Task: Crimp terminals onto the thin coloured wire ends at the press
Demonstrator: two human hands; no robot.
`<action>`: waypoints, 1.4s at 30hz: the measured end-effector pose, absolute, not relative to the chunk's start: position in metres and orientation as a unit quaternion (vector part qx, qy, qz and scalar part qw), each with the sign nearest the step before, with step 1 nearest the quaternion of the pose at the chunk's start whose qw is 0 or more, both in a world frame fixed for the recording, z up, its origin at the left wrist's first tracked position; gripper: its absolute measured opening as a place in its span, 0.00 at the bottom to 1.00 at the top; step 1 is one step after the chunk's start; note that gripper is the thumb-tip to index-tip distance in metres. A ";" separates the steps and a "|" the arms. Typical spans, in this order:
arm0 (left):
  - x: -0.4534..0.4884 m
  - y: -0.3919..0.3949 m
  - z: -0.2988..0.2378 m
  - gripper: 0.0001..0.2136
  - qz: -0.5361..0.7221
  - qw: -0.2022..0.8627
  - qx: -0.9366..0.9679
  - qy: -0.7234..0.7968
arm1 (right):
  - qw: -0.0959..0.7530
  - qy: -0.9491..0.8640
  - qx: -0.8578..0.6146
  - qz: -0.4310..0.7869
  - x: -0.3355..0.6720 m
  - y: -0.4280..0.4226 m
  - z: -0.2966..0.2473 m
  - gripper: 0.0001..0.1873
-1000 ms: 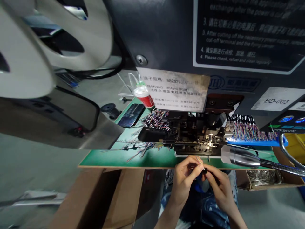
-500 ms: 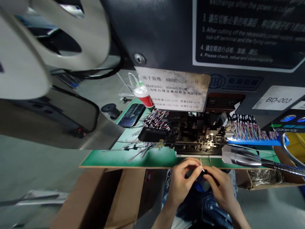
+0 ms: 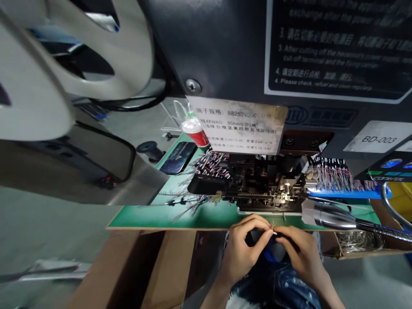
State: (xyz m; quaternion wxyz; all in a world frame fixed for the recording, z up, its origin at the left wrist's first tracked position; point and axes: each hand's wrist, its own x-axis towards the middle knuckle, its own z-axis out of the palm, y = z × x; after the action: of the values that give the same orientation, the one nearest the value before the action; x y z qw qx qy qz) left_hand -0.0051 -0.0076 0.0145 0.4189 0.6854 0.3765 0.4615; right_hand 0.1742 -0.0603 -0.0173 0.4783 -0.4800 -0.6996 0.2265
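My left hand [image 3: 245, 245] pinches a small bundle of thin wires [image 3: 274, 233] between thumb and forefinger, just in front of the table edge. A short pale end shows at the fingertips; the rest is hidden by the fingers. My right hand [image 3: 300, 251] meets it from the other side, its curled finger and thumb closed at the same wires. Just beyond both hands stands the crimping machine [image 3: 285, 193], its metal tooling lit by a lamp. A narrow metal pin [image 3: 283, 216] sticks out of its front, near my fingertips.
Bundles of coloured wires [image 3: 212, 164] lie left of the machine, and more fill a blue tray [image 3: 354, 193] at right. A phone [image 3: 178, 157], a red-and-white cup [image 3: 196, 133] and a black spool [image 3: 149, 150] are on the left. The flexible lamp [image 3: 331, 216] reaches in from the right.
The yellow and purple wire strands that showed above my left fingertips are now barely visible. Both hands stay close together. The view has tilted slightly, so the machine sits a little lower.
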 end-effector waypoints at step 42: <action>0.015 -0.025 -0.019 0.19 0.453 0.638 0.501 0.369 | 0.618 -0.481 -0.552 0.286 0.150 -0.038 -0.011 0.11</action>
State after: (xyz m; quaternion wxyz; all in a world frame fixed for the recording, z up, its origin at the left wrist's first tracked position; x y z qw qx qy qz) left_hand 0.0148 -0.0247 -0.0189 0.6385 0.5010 0.3686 0.4533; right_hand 0.1503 -0.0380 -0.0109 0.6183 -0.5515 -0.4814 0.2859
